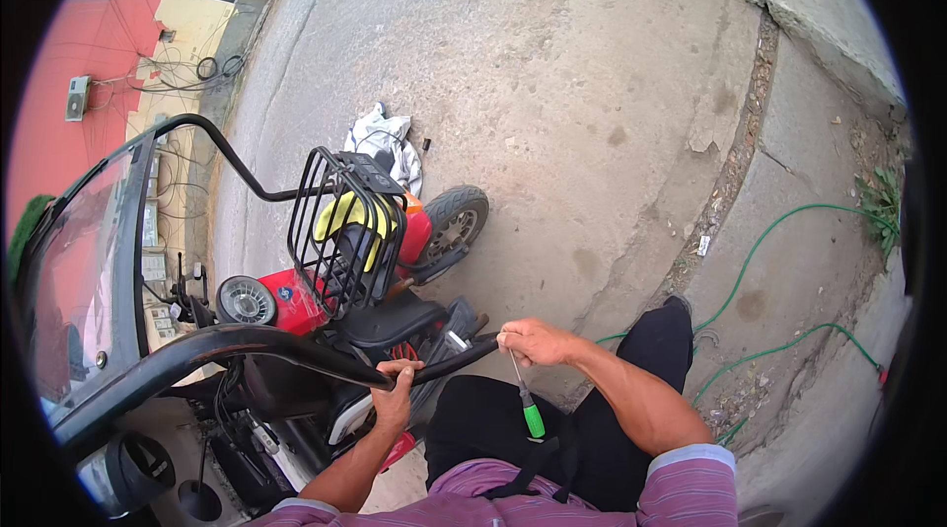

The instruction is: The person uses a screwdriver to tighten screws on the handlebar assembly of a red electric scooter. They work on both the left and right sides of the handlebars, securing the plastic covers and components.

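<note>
A thick black tube (326,354), part of a vehicle's frame, runs from the lower left toward my lap. My left hand (397,391) is closed around it, thumb and fingers on top. At the tube's right end is my right hand (533,341), its fingers closed on the metal shaft of a screwdriver (534,418). The green handle hangs downward over my black trousers. Whether these fingers also grip the tube end, I cannot tell. Just beyond the tube sits a red motorbike (286,298) with a black seat (390,322).
A black wire basket (340,231) holds a yellow cloth (347,216). Behind the rear wheel (456,226) lies a crumpled white cloth (380,140). A clear windshield (84,280) rises at left. A green hose (750,261) winds across the concrete at right, near a broken gutter (745,142).
</note>
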### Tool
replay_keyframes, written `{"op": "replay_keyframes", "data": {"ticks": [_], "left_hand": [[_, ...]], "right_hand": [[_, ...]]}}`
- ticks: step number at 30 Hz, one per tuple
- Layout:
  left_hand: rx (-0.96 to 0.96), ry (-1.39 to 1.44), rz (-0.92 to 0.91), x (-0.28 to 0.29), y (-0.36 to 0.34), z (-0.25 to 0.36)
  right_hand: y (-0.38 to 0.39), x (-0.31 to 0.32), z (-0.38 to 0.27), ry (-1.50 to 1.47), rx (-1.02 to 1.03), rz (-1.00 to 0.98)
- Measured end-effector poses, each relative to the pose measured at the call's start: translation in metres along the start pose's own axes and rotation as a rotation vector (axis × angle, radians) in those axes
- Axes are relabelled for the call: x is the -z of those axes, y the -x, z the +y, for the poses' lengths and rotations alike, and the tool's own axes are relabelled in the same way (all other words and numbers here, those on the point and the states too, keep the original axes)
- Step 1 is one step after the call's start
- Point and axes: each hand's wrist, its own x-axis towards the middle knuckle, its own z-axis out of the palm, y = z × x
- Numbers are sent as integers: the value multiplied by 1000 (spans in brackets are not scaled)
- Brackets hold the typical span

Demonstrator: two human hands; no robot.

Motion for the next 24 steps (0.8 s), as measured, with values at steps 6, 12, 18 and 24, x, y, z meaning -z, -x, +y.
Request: {"op": "replay_keyframes", "data": {"ticks": [6, 12, 18, 24], "left_hand": [[343, -127, 193, 4, 18, -7], [630, -189, 339, -2, 21, -8], [898, 44, 501, -25, 18, 5], [1049, 160, 696, -48, 10, 50]], "right_hand": [[62, 26, -11, -853, -70, 206], [147, 52, -64, -1129, -122, 355], [166, 130, -164, -1019, -176, 510], [112, 207, -302, -865, -293, 495]]}}
